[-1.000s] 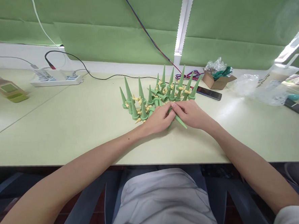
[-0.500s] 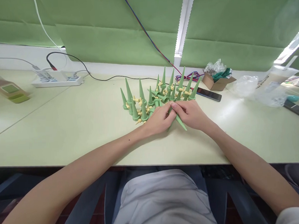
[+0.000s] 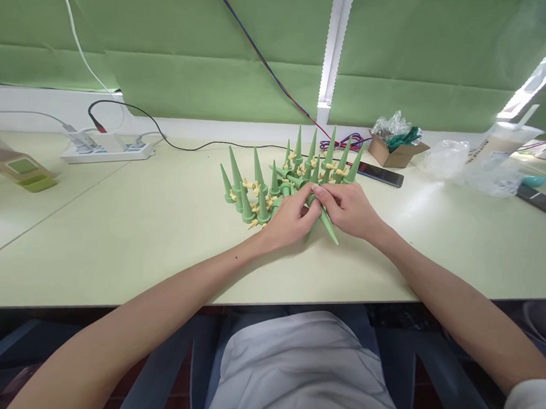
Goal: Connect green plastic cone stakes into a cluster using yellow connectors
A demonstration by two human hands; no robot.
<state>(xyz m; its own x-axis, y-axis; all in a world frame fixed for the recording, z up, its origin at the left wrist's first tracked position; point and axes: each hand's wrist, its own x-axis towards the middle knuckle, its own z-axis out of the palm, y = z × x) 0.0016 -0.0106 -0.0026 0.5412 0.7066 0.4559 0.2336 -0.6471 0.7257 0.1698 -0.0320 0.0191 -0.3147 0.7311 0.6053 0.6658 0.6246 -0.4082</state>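
My left hand (image 3: pixel 293 218) and my right hand (image 3: pixel 347 209) meet at the thumbs, both closed on a green watering spike (image 3: pixel 328 227). Its pointed end slants down toward me, while the fingers cover its upper part. Whatever small part may sit between the fingertips is hidden. Just beyond the hands stand several upright green spikes (image 3: pixel 258 174) with yellow valve pieces (image 3: pixel 249 185) attached near their bases. More spikes lie on their sides among them, partly behind my left hand.
A phone (image 3: pixel 380 174) lies behind the spikes at right, near a small cardboard box (image 3: pixel 397 155) with plastic and green material in it. Farther right are a plastic bag (image 3: pixel 446 158) and a cup (image 3: pixel 502 138). A power strip (image 3: pixel 135 152) sits back left, its black cable crossing the table.
The spike's tip has swung slightly down and toward me. Both hands stay together in nearly the same place, and the view has shifted a little.
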